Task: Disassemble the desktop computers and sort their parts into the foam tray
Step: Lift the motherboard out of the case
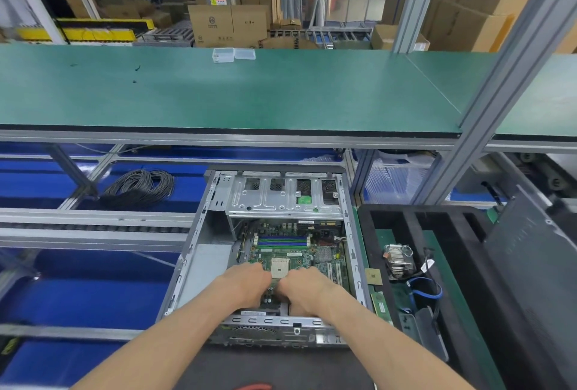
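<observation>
An open grey desktop case [199,264] lies in front of me with its green motherboard [299,252] exposed and a metal drive cage [281,199] at its far end. My left hand [246,283] and my right hand [304,291] both reach into the near end of the case. Their fingers curl down onto the board just below the bare CPU socket [278,268]; the fingertips are hidden. The black foam tray [406,221] stands to the right. It holds a finned cooler [399,260], a CPU chip [373,276], a memory stick [381,303] and a blue cable [427,288].
A grey side panel [530,252] leans over the tray's right side. A coil of black cable [140,186] lies at the left behind aluminium rails. A green shelf [218,93] with two small plastic boxes [232,54] runs overhead, held by an aluminium post [487,108].
</observation>
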A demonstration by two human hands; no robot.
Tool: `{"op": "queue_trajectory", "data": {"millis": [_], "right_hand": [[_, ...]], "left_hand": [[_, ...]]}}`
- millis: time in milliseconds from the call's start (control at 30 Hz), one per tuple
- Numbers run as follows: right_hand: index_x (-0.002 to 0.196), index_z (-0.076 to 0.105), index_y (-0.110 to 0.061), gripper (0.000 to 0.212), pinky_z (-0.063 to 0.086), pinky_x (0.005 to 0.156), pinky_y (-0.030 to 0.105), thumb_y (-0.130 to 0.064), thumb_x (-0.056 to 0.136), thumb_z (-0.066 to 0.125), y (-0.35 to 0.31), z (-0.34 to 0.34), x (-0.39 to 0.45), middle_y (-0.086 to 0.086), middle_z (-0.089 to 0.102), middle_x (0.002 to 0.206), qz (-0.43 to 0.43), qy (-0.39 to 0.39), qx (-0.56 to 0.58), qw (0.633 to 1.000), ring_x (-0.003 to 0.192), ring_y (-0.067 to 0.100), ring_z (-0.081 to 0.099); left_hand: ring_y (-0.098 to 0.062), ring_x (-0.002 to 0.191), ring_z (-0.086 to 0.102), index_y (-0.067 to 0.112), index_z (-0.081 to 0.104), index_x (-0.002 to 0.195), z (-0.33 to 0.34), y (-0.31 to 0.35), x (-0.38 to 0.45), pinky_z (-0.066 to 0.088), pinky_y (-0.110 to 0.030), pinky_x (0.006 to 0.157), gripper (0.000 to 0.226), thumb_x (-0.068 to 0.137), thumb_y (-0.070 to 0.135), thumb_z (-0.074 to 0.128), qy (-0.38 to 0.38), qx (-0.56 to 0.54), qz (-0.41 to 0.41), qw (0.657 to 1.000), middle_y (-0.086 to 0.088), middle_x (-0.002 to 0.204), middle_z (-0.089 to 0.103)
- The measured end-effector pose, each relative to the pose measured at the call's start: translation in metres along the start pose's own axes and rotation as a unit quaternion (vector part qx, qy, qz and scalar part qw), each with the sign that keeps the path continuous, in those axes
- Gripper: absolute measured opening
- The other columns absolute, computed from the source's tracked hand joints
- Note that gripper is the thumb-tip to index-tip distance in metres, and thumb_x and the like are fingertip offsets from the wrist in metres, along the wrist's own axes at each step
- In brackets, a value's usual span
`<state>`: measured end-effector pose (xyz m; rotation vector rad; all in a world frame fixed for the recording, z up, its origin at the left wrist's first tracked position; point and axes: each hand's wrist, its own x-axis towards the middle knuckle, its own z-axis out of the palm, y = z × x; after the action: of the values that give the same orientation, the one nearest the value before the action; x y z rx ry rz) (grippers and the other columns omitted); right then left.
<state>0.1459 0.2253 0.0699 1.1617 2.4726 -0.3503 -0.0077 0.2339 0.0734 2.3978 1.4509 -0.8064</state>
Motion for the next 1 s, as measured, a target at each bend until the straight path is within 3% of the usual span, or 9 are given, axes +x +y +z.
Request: {"op": "queue_trajectory", "data": {"millis": [100,267,367,467,700,867,1000], "right_hand": [[0.096,0.063,-0.011,0.014,0.042,0.066,0.039,-0.007,0.086,0.054,0.002,0.000,-0.004,0.009,0.054,0.081,0.002,0.028,0.008,1.000,0.072,0.030,0.053],[0.092,0.057,-0.017,0.013,0.042,0.071,0.039,-0.005,0.088,0.054,0.002,0.003,-0.005,0.012,0.065,0.095,0.012,0.044,0.031,0.998,0.075,0.029,0.052],[0.092,0.058,-0.016,0.007,0.043,0.070,0.039,-0.011,0.087,0.058,0.002,0.003,-0.005,0.011,0.059,0.088,0.012,0.048,0.051,0.997,0.076,0.030,0.052],[0.094,0.062,-0.011,0.012,0.044,0.067,0.038,-0.015,0.082,0.062,0.002,0.002,-0.005,0.011,0.059,0.087,0.011,0.047,0.065,0.997,0.076,0.031,0.055],[0.083,0.051,-0.015,0.025,0.047,0.064,0.034,-0.026,0.077,0.072,0.004,0.000,-0.006,0.006,0.058,0.084,0.006,0.090,0.131,0.987,0.077,0.029,0.055],[0.084,0.054,-0.016,0.024,0.049,0.064,0.034,-0.030,0.071,0.069,0.005,0.004,-0.009,0.001,0.061,0.084,0.009,0.141,0.170,0.975,0.079,0.025,0.055],[0.082,0.057,-0.017,0.024,0.052,0.065,0.035,-0.033,0.068,0.069,0.006,0.005,-0.009,-0.001,0.063,0.083,0.023,0.161,0.197,0.967,0.078,0.023,0.057]], "left_hand": [[-0.033,0.097,0.064,0.005,0.061,0.111,0.000,0.001,-0.001,0.045,-0.038,0.067,0.022,0.091,0.004,0.054,0.005,0.005,-0.003,1.000,-0.015,0.108,0.062],[-0.034,0.101,0.064,0.005,0.061,0.115,0.000,0.002,-0.003,0.045,-0.040,0.069,0.023,0.094,0.006,0.052,-0.001,0.027,-0.008,1.000,-0.016,0.113,0.064],[-0.035,0.106,0.064,0.005,0.060,0.119,-0.001,0.004,-0.003,0.046,-0.041,0.074,0.024,0.097,0.008,0.051,-0.013,0.037,-0.014,0.999,-0.016,0.118,0.064],[-0.035,0.111,0.063,0.008,0.060,0.122,-0.005,0.005,-0.004,0.050,-0.044,0.083,0.026,0.097,0.010,0.055,-0.011,0.062,-0.021,0.998,-0.015,0.122,0.063],[-0.033,0.114,0.061,0.011,0.058,0.126,-0.008,0.005,-0.003,0.047,-0.043,0.094,0.030,0.097,0.009,0.056,-0.025,0.086,-0.029,0.996,-0.012,0.125,0.060],[-0.028,0.112,0.061,0.017,0.061,0.118,-0.007,-0.004,-0.006,0.027,-0.044,0.110,0.024,0.094,0.016,0.059,0.038,0.189,-0.014,0.981,-0.005,0.116,0.067],[-0.027,0.113,0.052,0.017,0.065,0.106,0.001,-0.018,-0.013,0.029,-0.044,0.105,0.018,0.090,0.021,0.063,0.091,0.196,0.001,0.976,-0.005,0.105,0.069]]}}
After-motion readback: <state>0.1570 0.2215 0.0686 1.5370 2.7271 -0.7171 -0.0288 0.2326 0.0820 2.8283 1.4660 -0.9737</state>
